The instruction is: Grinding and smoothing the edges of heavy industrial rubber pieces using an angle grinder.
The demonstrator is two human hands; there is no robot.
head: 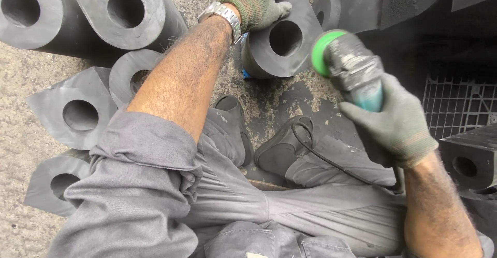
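The gloved left hand lies flat, fingers spread, on a black rubber block with a round bore, standing on the concrete floor ahead of the shoes. The right hand's grip wraps an angle grinder, its green disc beside the block's face, which looks unfinished. Six similar blocks lie left.

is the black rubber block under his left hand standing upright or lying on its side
Lying on its side: the rubber block shows its round bore facing up toward the camera, left hand resting on top.
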